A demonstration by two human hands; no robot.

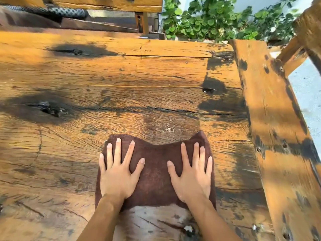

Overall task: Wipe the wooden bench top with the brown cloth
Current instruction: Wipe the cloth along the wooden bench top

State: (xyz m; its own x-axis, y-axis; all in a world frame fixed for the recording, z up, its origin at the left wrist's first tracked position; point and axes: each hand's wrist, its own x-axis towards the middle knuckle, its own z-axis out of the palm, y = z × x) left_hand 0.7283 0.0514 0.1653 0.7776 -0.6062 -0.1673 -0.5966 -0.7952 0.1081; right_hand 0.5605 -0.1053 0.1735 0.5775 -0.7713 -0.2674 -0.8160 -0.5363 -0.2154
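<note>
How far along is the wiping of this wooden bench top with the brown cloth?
Underway. Both hands, left hand and right hand, press flat with fingers spread on the brown cloth, near the front of the bench top. A damp-looking sheen with small droplets lies just beyond the cloth, suggesting that patch was passed over. The far planks and left side look dry, so most of the surface probably remains.

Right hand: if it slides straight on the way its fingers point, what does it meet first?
Past the brown cloth, the right hand would cross bare bench top, with wet residue just left of its line. Nothing raised shows before the far edge, though the dark bolt hole lies close.
</note>
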